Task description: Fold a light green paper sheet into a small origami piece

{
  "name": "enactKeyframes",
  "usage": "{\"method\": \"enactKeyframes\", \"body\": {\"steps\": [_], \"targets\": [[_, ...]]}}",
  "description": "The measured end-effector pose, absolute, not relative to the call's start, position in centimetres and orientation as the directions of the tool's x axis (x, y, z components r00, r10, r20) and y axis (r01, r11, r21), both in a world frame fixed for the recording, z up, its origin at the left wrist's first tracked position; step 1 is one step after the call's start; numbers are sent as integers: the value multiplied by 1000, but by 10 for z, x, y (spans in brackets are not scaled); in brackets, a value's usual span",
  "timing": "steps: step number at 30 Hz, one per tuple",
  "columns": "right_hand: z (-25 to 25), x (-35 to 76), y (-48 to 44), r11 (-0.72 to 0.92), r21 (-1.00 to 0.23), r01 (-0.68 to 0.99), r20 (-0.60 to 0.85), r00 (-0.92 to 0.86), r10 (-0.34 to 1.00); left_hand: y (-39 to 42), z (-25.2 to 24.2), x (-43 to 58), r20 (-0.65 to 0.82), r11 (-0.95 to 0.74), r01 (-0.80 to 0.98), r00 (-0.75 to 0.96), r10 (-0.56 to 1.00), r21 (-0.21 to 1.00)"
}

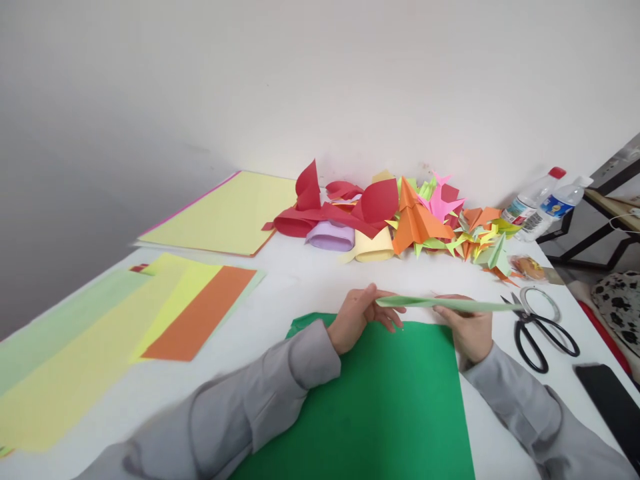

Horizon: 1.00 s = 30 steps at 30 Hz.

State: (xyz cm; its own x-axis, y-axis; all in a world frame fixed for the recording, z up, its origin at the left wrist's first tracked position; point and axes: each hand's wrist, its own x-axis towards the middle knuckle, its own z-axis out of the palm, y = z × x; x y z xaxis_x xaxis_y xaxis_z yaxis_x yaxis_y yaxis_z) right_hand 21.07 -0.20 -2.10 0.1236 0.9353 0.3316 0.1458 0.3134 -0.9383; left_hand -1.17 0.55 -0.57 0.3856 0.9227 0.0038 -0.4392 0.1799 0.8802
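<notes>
A pale green paper [477, 306], folded into a narrow shape, is held in the air and seen almost edge-on. My right hand [470, 330] pinches it near the middle, thumb on the near side. At its left end, my left hand [357, 317] has the index finger behind the paper and the thumb close by; the lower fingers are loosely spread beneath. Below both hands a large dark green sheet [385, 407] lies on the white table [295, 287], its far left corner slightly turned up.
Left lie paper strips, including an orange strip [200, 313]; behind them are large pale yellow sheets [220, 213]. Red paper shapes [300, 220] and folded paper planes [417, 220] are piled at the back. Right are bottles [555, 203], scissors [533, 320], a tape roll [543, 303] and a black phone-like object [607, 400].
</notes>
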Motion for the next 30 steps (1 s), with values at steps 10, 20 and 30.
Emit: {"method": "enactKeyframes", "body": {"steps": [10,20,30], "targets": [[-7,224,-11,897,-213,387,812,-441,383,10,-2,-11,-212,315,-459,262,941,831],[-8,230,-1,923,23,383,698,-667,259,11,-4,-8,-227,286,-504,177,958,815],[-11,217,9,322,-941,101,324,8,946,10,-5,-6,-170,253,-315,267,949,915]]}}
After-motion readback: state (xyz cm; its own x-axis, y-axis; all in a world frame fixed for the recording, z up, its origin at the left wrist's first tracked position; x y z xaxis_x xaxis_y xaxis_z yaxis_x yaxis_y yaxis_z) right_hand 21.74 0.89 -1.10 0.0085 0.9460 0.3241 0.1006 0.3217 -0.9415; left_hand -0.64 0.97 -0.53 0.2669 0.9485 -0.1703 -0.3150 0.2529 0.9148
